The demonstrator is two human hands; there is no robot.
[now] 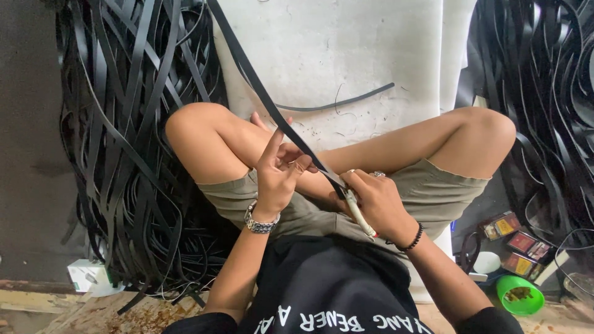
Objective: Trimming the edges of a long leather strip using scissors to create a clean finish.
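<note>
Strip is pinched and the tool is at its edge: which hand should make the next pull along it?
Probably the right hand: it grips the pale-handled tool against the black strip. The left hand pinches the strip just above it.

Black strip (266,99), green bowl (520,295)

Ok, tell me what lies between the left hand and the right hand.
In the head view, a taut black strip spans the gap from the left hand to the right hand, which grips a pale-handled tool. Beneath lie the person's legs.

Black strip (266,99): matt rubber. Mat (346,55): white rough foam. Watch (260,221): shiny metal.
</note>
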